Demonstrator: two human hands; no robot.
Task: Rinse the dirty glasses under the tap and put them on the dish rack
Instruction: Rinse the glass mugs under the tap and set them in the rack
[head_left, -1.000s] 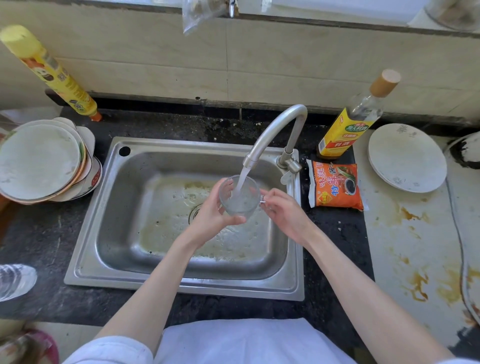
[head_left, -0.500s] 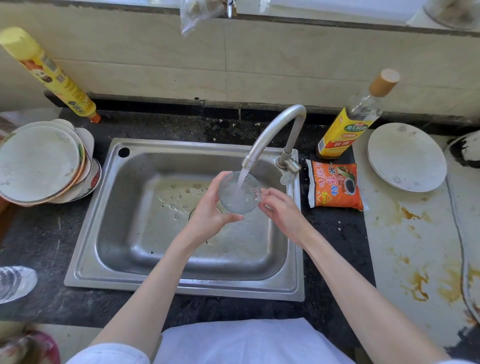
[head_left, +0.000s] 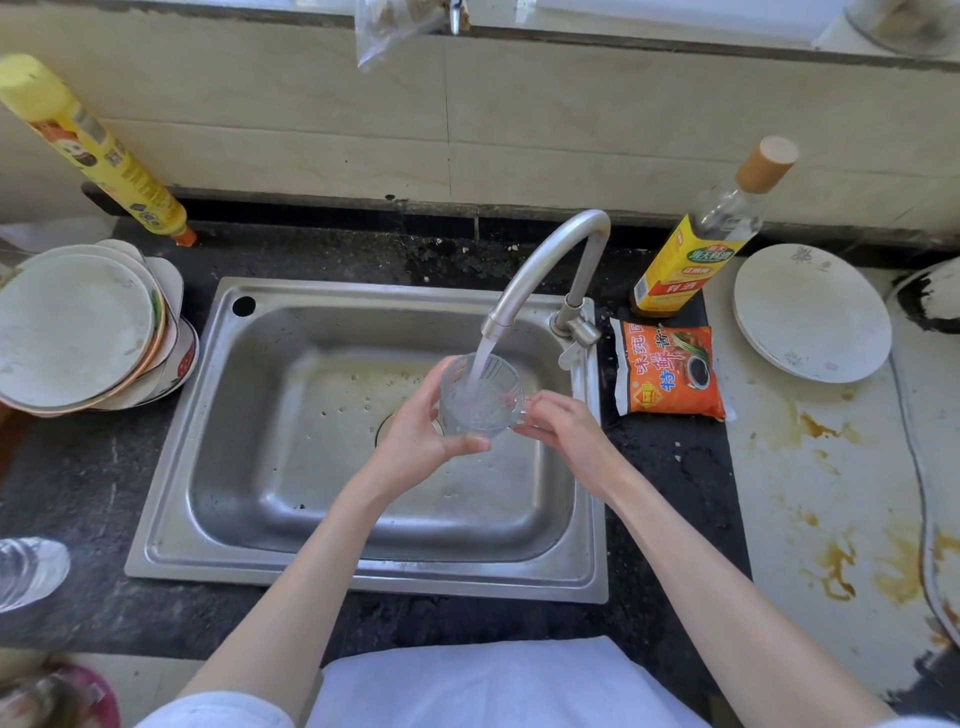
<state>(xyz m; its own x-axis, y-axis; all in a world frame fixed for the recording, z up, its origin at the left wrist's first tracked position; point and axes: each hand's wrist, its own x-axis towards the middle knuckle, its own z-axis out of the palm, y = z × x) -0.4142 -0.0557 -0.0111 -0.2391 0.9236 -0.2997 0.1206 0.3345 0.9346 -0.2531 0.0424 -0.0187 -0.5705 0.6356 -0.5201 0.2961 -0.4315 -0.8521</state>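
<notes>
The left hand cups the glass under the running tap. The right hand fingers pinch its handle over the sink.

1 glass, 2 bottles, 1 sauce pkt.

dark speckled stone surface | inset steel sink | stacked plates left | orange sauce packet, yellow-labelled glass bottle, white plate right

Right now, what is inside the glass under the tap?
Tap water streams into the glass, pooling and bubbling inside. Left hand and right hand hold it; any dirt is impossible to make out.
</notes>
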